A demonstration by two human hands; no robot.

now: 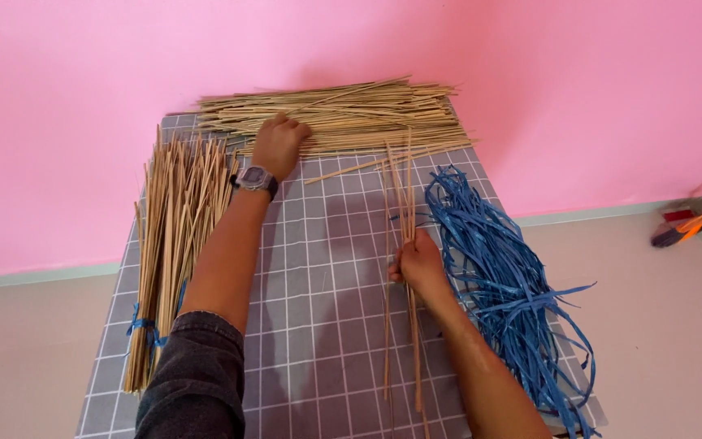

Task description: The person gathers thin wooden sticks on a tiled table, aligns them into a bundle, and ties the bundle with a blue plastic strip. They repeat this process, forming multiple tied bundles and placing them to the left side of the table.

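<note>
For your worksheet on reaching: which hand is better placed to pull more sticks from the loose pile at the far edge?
Probably the left hand: it already rests on the loose stick pile, while the right hand is closed around a few sticks.

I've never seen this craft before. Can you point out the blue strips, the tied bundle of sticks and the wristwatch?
Blue strips (497, 276), head view, middle of the heap.
Tied bundle of sticks (171, 236), head view, mid-length of the bundle.
Wristwatch (255, 177), head view, its face.

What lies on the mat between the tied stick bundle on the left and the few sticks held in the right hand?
In the head view, the left forearm crosses that stretch; otherwise only bare grey checked mat lies between the tied bundle and the sticks in the right hand.
</note>
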